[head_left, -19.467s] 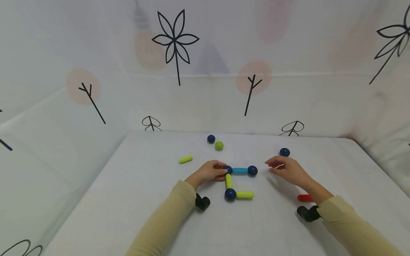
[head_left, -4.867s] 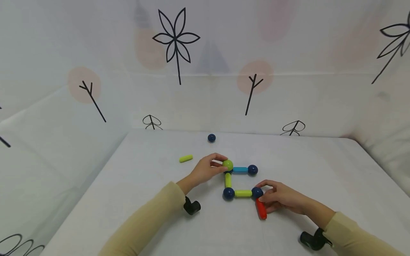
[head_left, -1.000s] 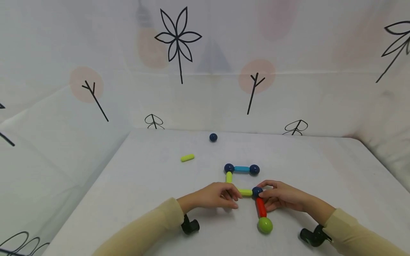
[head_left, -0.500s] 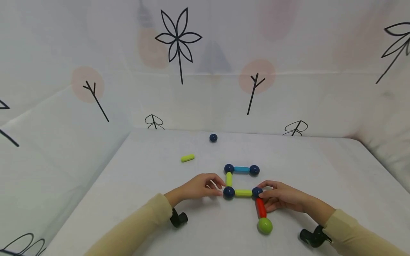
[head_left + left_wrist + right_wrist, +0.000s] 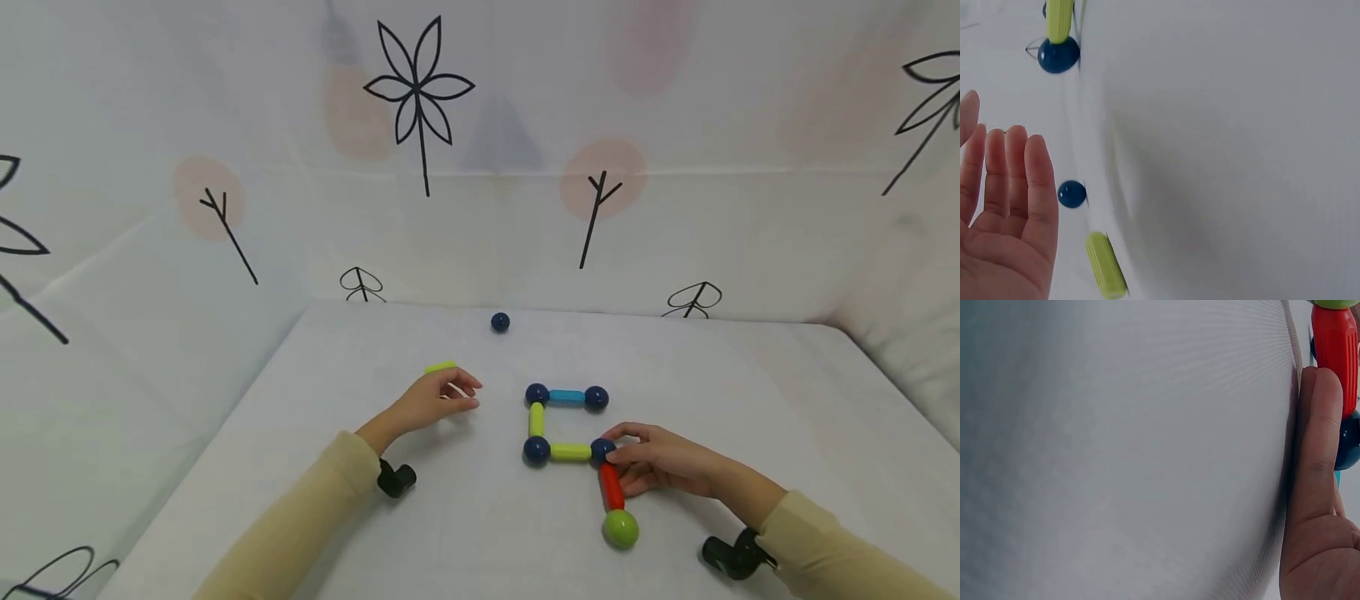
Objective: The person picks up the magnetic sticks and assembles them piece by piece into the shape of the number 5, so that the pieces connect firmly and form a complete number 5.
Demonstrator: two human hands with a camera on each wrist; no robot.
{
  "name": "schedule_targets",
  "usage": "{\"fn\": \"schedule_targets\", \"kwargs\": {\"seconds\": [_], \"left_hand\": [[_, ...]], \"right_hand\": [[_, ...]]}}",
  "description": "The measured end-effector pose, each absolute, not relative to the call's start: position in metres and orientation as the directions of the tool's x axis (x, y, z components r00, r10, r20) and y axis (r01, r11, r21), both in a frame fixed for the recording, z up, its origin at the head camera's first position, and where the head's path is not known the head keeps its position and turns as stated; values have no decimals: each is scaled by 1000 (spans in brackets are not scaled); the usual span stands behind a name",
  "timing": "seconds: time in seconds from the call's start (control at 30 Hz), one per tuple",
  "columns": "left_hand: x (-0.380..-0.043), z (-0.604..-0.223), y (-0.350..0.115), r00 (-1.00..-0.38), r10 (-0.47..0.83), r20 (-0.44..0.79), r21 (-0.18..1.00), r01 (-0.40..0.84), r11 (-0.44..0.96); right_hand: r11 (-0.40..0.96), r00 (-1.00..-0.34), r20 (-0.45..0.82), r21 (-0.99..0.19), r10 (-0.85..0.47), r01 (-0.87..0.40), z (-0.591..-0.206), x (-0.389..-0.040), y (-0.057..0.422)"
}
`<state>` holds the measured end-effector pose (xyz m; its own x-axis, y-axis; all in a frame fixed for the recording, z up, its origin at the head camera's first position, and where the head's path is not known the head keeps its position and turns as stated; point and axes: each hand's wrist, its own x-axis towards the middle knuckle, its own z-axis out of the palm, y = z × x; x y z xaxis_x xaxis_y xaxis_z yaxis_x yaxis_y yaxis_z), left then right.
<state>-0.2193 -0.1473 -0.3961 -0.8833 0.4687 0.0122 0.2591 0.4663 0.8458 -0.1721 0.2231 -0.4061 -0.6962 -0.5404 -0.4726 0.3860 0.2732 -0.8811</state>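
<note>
My right hand [image 5: 667, 460] pinches a navy ball [image 5: 599, 451] at the lower right corner of a joined shape of magnetic-looking rods and balls. From that ball a red rod [image 5: 611, 487] runs towards me, ending in a green ball [image 5: 621, 530]. Lime rods [image 5: 570, 452] and a blue rod [image 5: 566, 397] link the other navy balls [image 5: 537, 450]. In the right wrist view, fingers [image 5: 1321, 450] lie along the red rod. My left hand [image 5: 429, 402] is off the shape, holding nothing, and partly covers a loose lime rod [image 5: 440, 366]. Its fingers [image 5: 1038, 181] look relaxed in the left wrist view.
A single navy ball [image 5: 500, 322] lies near the far edge of the white-covered table [image 5: 712, 367]. Patterned white cloth [image 5: 495, 242] rises behind and on both sides. A black wrist camera [image 5: 396, 480] hangs under each sleeve.
The green ball went from the upper corner to the red rod's end. Over the last second my left hand moved left and away from the shape, towards the loose lime rod. My right hand stayed put.
</note>
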Motion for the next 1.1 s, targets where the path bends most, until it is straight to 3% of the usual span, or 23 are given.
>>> {"fn": "schedule_targets", "kwargs": {"seconds": [0.6,0.9,1.1], "left_hand": [[-247,-403,-172,-991,121,53,808,114,578],[-258,-405,-174,-997,55,-59,789,-13,614],[-268,-409,-176,-985,94,-147,729,-44,683]], "right_hand": [[284,-699,-482,-876,-529,389,-407,-173,222],[282,-698,-491,-871,-520,402,-406,-173,223],[283,-698,-490,-872,-522,400,-406,-173,223]]}}
